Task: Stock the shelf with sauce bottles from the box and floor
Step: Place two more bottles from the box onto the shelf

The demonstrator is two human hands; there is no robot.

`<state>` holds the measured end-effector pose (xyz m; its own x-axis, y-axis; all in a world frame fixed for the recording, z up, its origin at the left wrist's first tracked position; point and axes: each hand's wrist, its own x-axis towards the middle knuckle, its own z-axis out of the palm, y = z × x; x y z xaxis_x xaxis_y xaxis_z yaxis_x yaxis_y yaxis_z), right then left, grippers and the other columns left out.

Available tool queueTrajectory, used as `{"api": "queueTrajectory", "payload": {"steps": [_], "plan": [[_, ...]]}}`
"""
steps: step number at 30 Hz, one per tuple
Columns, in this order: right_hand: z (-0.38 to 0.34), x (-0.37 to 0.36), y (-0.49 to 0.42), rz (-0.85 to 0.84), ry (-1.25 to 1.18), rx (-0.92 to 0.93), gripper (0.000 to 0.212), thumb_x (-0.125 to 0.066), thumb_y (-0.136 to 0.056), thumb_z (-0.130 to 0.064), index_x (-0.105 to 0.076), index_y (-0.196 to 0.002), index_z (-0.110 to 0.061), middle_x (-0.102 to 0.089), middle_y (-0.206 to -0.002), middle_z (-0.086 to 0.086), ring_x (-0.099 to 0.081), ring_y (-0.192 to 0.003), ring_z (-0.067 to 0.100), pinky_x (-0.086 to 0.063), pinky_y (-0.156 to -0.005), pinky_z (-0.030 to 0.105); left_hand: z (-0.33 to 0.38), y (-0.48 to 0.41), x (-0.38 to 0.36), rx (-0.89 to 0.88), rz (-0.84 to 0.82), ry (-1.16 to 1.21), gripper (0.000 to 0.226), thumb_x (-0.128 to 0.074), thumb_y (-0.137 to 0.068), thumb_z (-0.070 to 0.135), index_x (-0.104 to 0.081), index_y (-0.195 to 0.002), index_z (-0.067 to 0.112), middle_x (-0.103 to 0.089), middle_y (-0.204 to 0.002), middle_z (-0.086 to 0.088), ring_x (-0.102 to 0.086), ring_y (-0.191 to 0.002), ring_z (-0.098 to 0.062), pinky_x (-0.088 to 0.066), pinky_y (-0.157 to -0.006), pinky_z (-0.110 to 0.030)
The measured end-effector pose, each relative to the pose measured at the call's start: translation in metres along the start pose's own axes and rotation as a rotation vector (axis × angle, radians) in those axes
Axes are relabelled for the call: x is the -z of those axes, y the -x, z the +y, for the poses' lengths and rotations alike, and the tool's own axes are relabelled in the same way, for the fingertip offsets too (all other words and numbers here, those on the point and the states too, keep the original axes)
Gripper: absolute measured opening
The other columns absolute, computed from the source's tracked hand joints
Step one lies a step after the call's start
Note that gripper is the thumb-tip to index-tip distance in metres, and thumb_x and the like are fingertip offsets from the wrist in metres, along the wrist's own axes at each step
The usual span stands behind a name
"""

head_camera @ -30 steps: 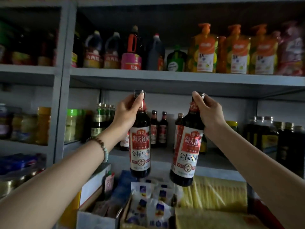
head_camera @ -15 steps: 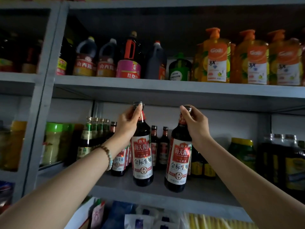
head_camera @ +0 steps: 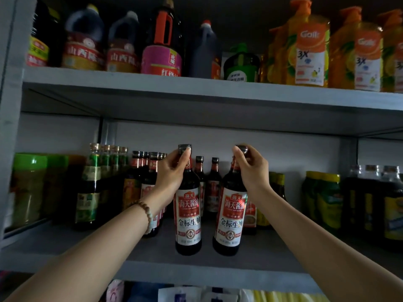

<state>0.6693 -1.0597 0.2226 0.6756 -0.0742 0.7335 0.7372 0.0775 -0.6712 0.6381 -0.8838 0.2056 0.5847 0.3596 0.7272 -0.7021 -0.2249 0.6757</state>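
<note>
As hands (head_camera: 172, 173) grip, bottles (head_camera: 188, 216) lowered onto shelf (head_camera: 207, 271)

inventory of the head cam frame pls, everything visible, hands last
left soy sauce bottle: 1, dark, red-white label, upright, front of middle shelf
right soy sauce bottle: 1, same, just right of it, apart
shelf: 1, grey, two boards in view
small dark bottles: 2 seen, behind the held pair
red-label bottles: a row, dark, left of the pair, count unclear
green-label bottles: about 4, further left
green-lid jars: at least 2, far left
yellow-lid jars: at least 2, right
dark jugs: about 5, upper board, left
orange pump bottles: at least 3, upper board, right
packets: white-blue, below the shelf
bracelet: 1, beaded, left wrist
left hand: grips left bottle's neck
right hand: grips right bottle's neck
</note>
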Motion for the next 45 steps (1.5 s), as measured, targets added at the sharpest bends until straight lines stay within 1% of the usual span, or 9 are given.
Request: {"api": "queueTrajectory", "payload": {"steps": [5, 17, 23, 27, 29, 31, 35, 38, 45], "plan": [[0.021, -0.007, -0.004, -0.006, 0.081, -0.016, 0.027, -0.062, -0.087, -0.037, -0.063, -0.108, -0.022, -0.064, -0.08, -0.004, -0.062, -0.069, 0.006, -0.052, -0.059, 0.017, -0.017, -0.006, 0.0, -0.003, -0.047, -0.049, 0.018, -0.053, -0.087, 0.047, -0.063, -0.085, 0.032, -0.066, -0.084, 0.009, -0.061, -0.07, 0.008, -0.047, -0.063, -0.005], [0.053, -0.014, -0.018, 0.005, 0.115, -0.053, 0.023, -0.063, -0.086, -0.038, -0.065, -0.101, -0.021, -0.064, -0.075, -0.008, -0.059, -0.064, 0.003, -0.049, -0.051, 0.01, -0.048, -0.022, -0.004, 0.06, -0.06, -0.056, 0.044, -0.054, -0.084, 0.052, -0.067, -0.098, 0.012, -0.069, -0.094, -0.005, -0.065, -0.086, -0.013, -0.049, -0.07, -0.014], [0.061, -0.018, -0.024, -0.051, 0.161, -0.084, 0.041, -0.061, -0.085, -0.046, -0.061, -0.115, -0.019, -0.064, -0.081, -0.002, -0.06, -0.072, 0.01, -0.054, -0.067, 0.023, -0.048, -0.024, -0.018, 0.099, -0.162, -0.14, 0.028, -0.05, -0.089, 0.048, -0.063, -0.083, 0.024, -0.062, -0.075, 0.015, -0.059, -0.064, 0.009, -0.04, -0.053, -0.001], [0.062, -0.019, -0.018, -0.047, 0.213, -0.111, 0.052, -0.06, -0.083, -0.052, -0.058, -0.119, -0.014, -0.067, -0.106, 0.008, -0.064, -0.096, 0.024, -0.054, -0.089, 0.038, -0.047, -0.021, -0.017, 0.152, -0.174, -0.216, 0.05, -0.042, -0.087, 0.059, -0.062, -0.102, 0.015, -0.065, -0.091, 0.003, -0.062, -0.091, -0.014, -0.044, -0.066, -0.015], [0.064, -0.012, -0.006, -0.131, 0.277, -0.158, 0.057, -0.059, -0.084, -0.051, -0.051, -0.128, -0.016, -0.061, -0.125, 0.005, -0.058, -0.114, 0.023, -0.05, -0.09, 0.03, -0.048, -0.014, -0.012, 0.208, -0.175, -0.272, 0.068, -0.038, -0.085, 0.064, -0.053, -0.123, 0.011, -0.061, -0.117, -0.012, -0.057, -0.112, -0.029, -0.049, -0.084, -0.027], [0.068, 0.0, 0.01, -0.232, 0.244, -0.188, 0.06, -0.061, -0.081, -0.051, -0.047, -0.132, -0.022, -0.059, -0.126, -0.001, -0.058, -0.112, 0.016, -0.049, -0.085, 0.025, -0.051, -0.001, -0.004, 0.228, -0.251, -0.34, 0.085, -0.039, -0.079, 0.071, -0.033, -0.141, 0.013, -0.042, -0.142, -0.013, -0.044, -0.129, -0.03, -0.043, -0.1, -0.038], [0.083, 0.032, 0.042, -0.444, 0.241, -0.304, 0.067, -0.069, -0.078, -0.035, -0.033, -0.135, -0.03, -0.055, -0.119, -0.014, -0.057, -0.106, 0.009, -0.051, -0.081, 0.021, -0.066, 0.035, 0.016, 0.282, -0.429, -0.489, 0.104, -0.063, -0.07, 0.062, -0.003, -0.146, 0.025, -0.027, -0.151, -0.002, -0.031, -0.136, -0.023, -0.034, -0.104, -0.04], [0.109, 0.042, 0.061, -0.557, 0.367, -0.403, 0.079, -0.077, -0.067, -0.037, -0.038, -0.134, -0.026, -0.057, -0.118, -0.011, -0.057, -0.11, 0.013, -0.052, -0.091, 0.032, -0.095, 0.054, 0.027, 0.321, -0.521, -0.551, 0.102, -0.074, -0.068, 0.049, -0.011, -0.144, 0.021, -0.042, -0.143, -0.001, -0.044, -0.127, -0.016, -0.037, -0.102, -0.033], [0.138, 0.038, 0.073, -0.428, 0.393, -0.354, 0.066, -0.08, -0.071, -0.022, -0.046, -0.127, -0.015, -0.06, -0.103, -0.013, -0.063, -0.101, 0.014, -0.053, -0.087, 0.031, -0.116, 0.054, 0.025, 0.272, -0.467, -0.534, 0.081, -0.077, -0.068, 0.04, -0.036, -0.134, 0.018, -0.054, -0.13, 0.002, -0.052, -0.118, -0.013, -0.039, -0.093, -0.023]]}}
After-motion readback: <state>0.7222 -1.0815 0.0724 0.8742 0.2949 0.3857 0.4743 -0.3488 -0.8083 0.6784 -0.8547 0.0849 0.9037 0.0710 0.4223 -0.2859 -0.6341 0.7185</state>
